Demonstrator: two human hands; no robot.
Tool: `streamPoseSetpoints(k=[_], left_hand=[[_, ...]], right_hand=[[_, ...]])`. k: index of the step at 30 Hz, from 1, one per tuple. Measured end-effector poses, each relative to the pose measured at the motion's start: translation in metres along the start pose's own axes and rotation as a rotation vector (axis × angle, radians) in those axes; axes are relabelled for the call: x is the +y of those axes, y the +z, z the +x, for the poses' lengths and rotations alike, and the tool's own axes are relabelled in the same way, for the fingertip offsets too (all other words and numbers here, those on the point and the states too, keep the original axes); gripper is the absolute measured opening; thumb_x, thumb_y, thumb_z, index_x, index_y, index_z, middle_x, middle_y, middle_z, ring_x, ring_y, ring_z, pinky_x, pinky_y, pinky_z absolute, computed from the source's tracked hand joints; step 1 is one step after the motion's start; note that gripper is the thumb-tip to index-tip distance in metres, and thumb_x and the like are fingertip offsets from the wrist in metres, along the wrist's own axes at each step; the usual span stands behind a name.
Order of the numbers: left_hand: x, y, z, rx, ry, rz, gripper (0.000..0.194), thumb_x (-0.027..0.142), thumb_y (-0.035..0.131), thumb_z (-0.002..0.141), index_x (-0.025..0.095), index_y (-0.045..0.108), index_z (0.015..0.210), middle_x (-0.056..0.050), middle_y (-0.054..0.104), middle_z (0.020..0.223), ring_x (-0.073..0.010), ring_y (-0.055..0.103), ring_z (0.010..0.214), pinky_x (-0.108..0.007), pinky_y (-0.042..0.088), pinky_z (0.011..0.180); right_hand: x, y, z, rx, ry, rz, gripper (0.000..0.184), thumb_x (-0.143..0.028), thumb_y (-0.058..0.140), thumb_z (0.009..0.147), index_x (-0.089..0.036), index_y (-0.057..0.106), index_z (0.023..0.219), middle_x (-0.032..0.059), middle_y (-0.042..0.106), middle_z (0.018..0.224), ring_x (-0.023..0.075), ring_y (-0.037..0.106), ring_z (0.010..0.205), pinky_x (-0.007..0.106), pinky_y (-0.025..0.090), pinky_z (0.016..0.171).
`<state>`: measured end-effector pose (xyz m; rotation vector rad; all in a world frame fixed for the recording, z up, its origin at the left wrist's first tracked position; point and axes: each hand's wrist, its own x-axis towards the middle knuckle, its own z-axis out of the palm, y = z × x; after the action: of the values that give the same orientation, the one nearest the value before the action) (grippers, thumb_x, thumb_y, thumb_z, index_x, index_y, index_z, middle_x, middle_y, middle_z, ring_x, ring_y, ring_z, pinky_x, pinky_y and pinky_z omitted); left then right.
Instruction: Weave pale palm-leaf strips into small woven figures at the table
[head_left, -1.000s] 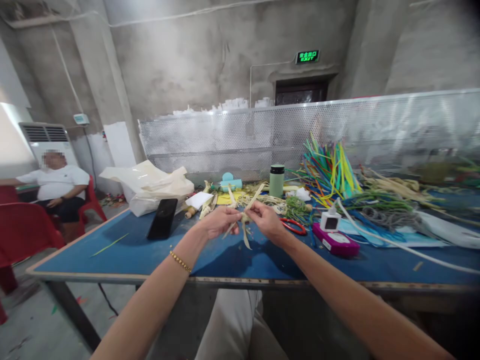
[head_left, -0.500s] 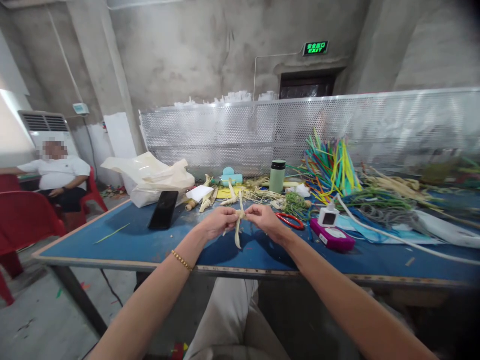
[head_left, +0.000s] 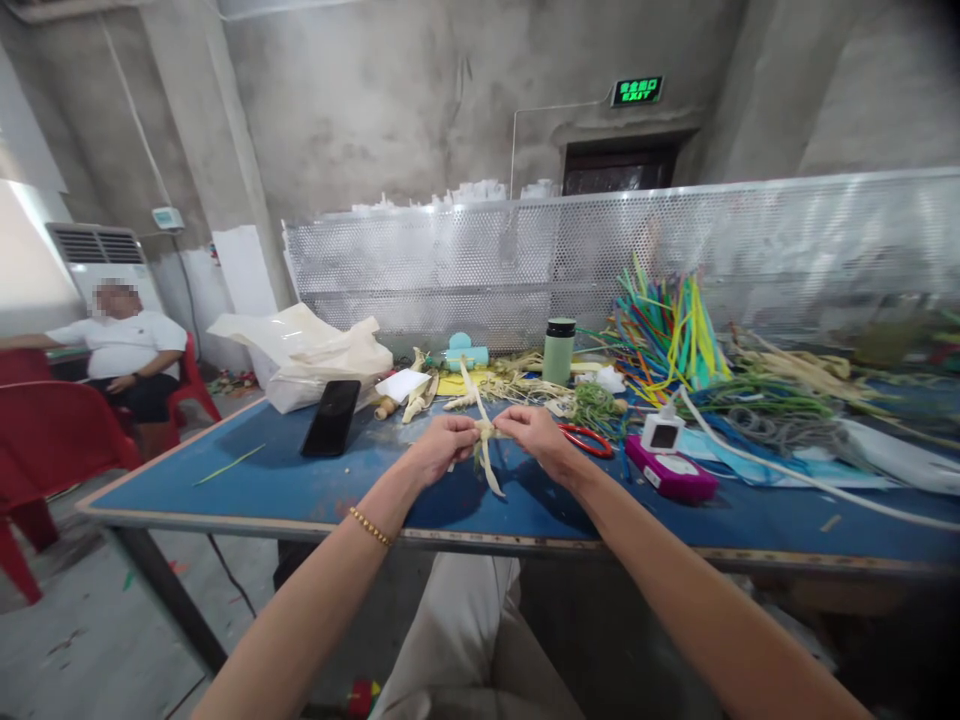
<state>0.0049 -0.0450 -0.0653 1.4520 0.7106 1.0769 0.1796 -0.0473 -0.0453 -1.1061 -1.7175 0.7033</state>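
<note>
Pale, flat plant-fibre strips [head_left: 491, 472] cross in a small knot between my two hands, above the blue table. My left hand [head_left: 444, 447] is closed on the knot's left side, thumb and fingers pinched together. From the right, my right hand [head_left: 531, 433] pinches the strips near the same crossing. One strip end points up and away, another hangs down towards the table edge. The fingertips hide part of the crossing. Red-handled scissors [head_left: 587, 440], their blades hidden, lie just right of my right hand.
A black phone [head_left: 331, 418] and a cream plastic bag [head_left: 300, 355] lie left. Behind my hands are dried fibre pieces [head_left: 517, 385] and a green flask [head_left: 558, 352]. At right are coloured strips [head_left: 675, 330], a purple box [head_left: 671, 470] and a white cable [head_left: 780, 478]. A person [head_left: 135, 345] sits far left.
The strips have turned a little between my fingers: the upper end now leans left and the lower end points down to the right. Both hands keep their pinch. The view has shifted slightly.
</note>
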Motion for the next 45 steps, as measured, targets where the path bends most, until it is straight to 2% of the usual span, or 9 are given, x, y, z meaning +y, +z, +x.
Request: streamPoseSetpoints(k=[3, 6, 10, 12, 16, 18, 24, 29, 45], left_hand=[[0.0, 0.001, -0.001, -0.007, 0.012, 0.036, 0.021, 0.029, 0.07, 0.066, 0.013, 0.057, 0.065, 0.003, 0.044, 0.052, -0.005, 0.033, 0.044, -0.023, 0.016, 0.045], [0.001, 0.003, -0.001, 0.006, 0.031, 0.027, 0.021, 0.029, 0.07, 0.067, 0.013, 0.056, 0.064, 0.004, 0.043, 0.05, -0.0052, 0.033, 0.044, -0.023, 0.017, 0.045], [0.001, 0.002, 0.002, 0.083, 0.063, -0.021, 0.026, 0.026, 0.073, 0.062, 0.014, 0.05, 0.057, 0.004, 0.041, 0.05, -0.0049, 0.034, 0.045, -0.023, 0.018, 0.046], [-0.001, 0.0, 0.004, 0.111, 0.08, -0.042, 0.029, 0.026, 0.075, 0.06, 0.014, 0.049, 0.054, 0.004, 0.041, 0.052, -0.0045, 0.034, 0.046, -0.023, 0.019, 0.046], [-0.005, -0.003, 0.006, 0.182, 0.104, -0.041, 0.034, 0.03, 0.077, 0.06, 0.015, 0.047, 0.053, 0.005, 0.04, 0.049, -0.0046, 0.034, 0.044, -0.023, 0.02, 0.046], [-0.005, -0.002, 0.006, 0.194, 0.092, -0.033, 0.034, 0.03, 0.077, 0.06, 0.015, 0.047, 0.053, 0.005, 0.041, 0.047, -0.0051, 0.036, 0.043, -0.023, 0.021, 0.045], [-0.002, 0.002, 0.006, 0.123, 0.006, -0.073, 0.026, 0.024, 0.078, 0.059, 0.012, 0.056, 0.058, 0.001, 0.05, 0.051, -0.0056, 0.042, 0.042, -0.021, 0.027, 0.043], [-0.002, -0.001, 0.006, 0.094, -0.052, -0.068, 0.02, 0.024, 0.075, 0.062, 0.008, 0.062, 0.061, -0.001, 0.054, 0.054, -0.005, 0.041, 0.038, -0.022, 0.025, 0.039], [0.0, 0.0, 0.008, 0.218, -0.025, -0.129, 0.019, 0.022, 0.073, 0.059, 0.01, 0.061, 0.066, -0.001, 0.058, 0.059, -0.0027, 0.036, 0.038, -0.019, 0.019, 0.038]], right_hand=[[0.001, 0.001, -0.001, -0.034, 0.002, -0.017, 0.034, -0.048, 0.057, 0.074, -0.016, 0.058, 0.063, -0.0027, 0.048, 0.049, 0.0095, 0.04, 0.046, 0.024, 0.032, 0.047], [0.004, -0.001, 0.002, -0.032, -0.034, -0.075, 0.036, -0.05, 0.052, 0.079, -0.016, 0.06, 0.068, 0.0006, 0.056, 0.057, 0.0115, 0.046, 0.049, 0.025, 0.037, 0.05], [0.008, -0.007, 0.006, 0.349, -0.318, -0.369, 0.026, -0.039, 0.054, 0.08, -0.016, 0.064, 0.074, 0.0089, 0.064, 0.079, 0.0199, 0.055, 0.078, 0.032, 0.043, 0.075], [0.007, -0.008, 0.006, 0.426, -0.43, -0.481, 0.024, -0.035, 0.053, 0.082, -0.016, 0.064, 0.073, 0.0101, 0.065, 0.082, 0.0208, 0.055, 0.082, 0.032, 0.041, 0.079], [0.002, 0.0, 0.0, 0.064, -0.412, -0.456, 0.033, -0.037, 0.051, 0.085, -0.016, 0.061, 0.061, 0.0037, 0.06, 0.063, 0.0133, 0.05, 0.06, 0.025, 0.037, 0.06], [-0.001, 0.004, -0.003, -0.02, -0.382, -0.452, 0.033, -0.037, 0.053, 0.084, -0.016, 0.062, 0.061, 0.0022, 0.06, 0.061, 0.0118, 0.048, 0.057, 0.024, 0.035, 0.057], [-0.002, 0.003, -0.003, -0.078, -0.287, -0.487, 0.027, -0.029, 0.052, 0.081, -0.014, 0.063, 0.062, 0.0017, 0.059, 0.058, 0.0115, 0.047, 0.056, 0.023, 0.032, 0.056], [0.0, 0.0, -0.001, -0.078, -0.294, -0.564, 0.025, -0.027, 0.053, 0.079, -0.014, 0.063, 0.061, 0.0021, 0.058, 0.058, 0.0116, 0.046, 0.055, 0.023, 0.031, 0.055], [0.009, -0.006, 0.004, -0.143, -0.261, -0.676, 0.02, -0.022, 0.055, 0.074, -0.017, 0.062, 0.057, 0.0028, 0.061, 0.058, 0.0131, 0.048, 0.055, 0.024, 0.03, 0.055]])
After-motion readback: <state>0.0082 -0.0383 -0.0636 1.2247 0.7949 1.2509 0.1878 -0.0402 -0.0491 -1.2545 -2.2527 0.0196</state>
